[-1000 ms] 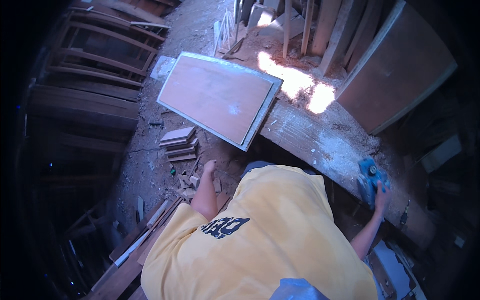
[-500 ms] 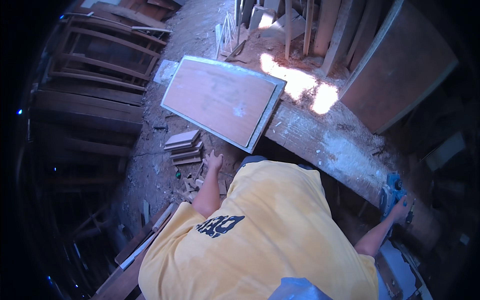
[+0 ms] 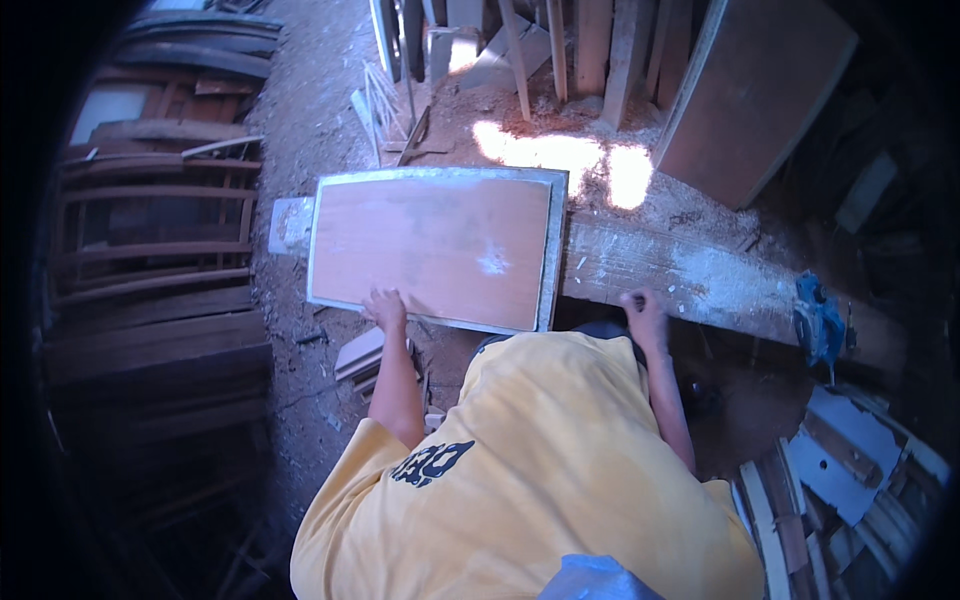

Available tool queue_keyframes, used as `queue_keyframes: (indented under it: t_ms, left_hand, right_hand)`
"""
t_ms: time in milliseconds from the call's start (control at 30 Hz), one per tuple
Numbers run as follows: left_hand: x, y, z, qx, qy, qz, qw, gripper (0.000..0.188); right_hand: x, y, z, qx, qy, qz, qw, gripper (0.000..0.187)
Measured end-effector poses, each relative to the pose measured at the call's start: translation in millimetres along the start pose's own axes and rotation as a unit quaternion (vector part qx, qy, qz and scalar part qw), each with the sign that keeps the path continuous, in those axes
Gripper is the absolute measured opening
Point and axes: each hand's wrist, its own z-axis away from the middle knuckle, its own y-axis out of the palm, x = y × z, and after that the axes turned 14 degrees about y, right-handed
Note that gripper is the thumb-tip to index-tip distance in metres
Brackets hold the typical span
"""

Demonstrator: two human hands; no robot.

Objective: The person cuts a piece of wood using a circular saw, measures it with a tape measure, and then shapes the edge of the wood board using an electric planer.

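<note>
A flat wooden panel (image 3: 430,245) with a pale, dusty border lies across a long plank bench (image 3: 690,272) in front of me. My left hand (image 3: 387,306) rests on the panel's near edge, fingers spread over the top face. Over the near edge of the bench, just right of the panel, my right hand (image 3: 646,308) is raised with loosely curled fingers and a gap between thumb and finger. Nothing shows in it. A blue handheld power planer (image 3: 820,318) sits at the bench's right end, apart from both hands.
Stacked wooden frames (image 3: 155,225) line the left side. Short board pieces (image 3: 362,352) are piled on the ground below the panel. Upright timbers (image 3: 592,50) and a large leaning panel (image 3: 755,95) stand at the back right. Offcuts (image 3: 850,455) lie at the lower right.
My right hand has let go of the planer and come left toward the panel. My left hand has moved up onto the panel's near edge. The panel appears turned, as the whole view has shifted.
</note>
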Motion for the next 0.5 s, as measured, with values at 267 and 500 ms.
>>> queue_keyframes:
  t_ms: [267, 500]
  left_hand:
    - [77.9, -33.3, -94.3, -0.120, -0.222, 0.242, 0.937, 0.096]
    - [165.1, -20.6, -132.2, -0.049, -0.347, 0.603, 0.717, 0.054]
  right_hand:
    - [45.8, 131.3, 41.9, 0.144, 0.128, 0.012, 0.981, 0.079]
    - [59.2, 200.8, 45.2, 0.075, 0.296, -0.204, 0.930, 0.085]
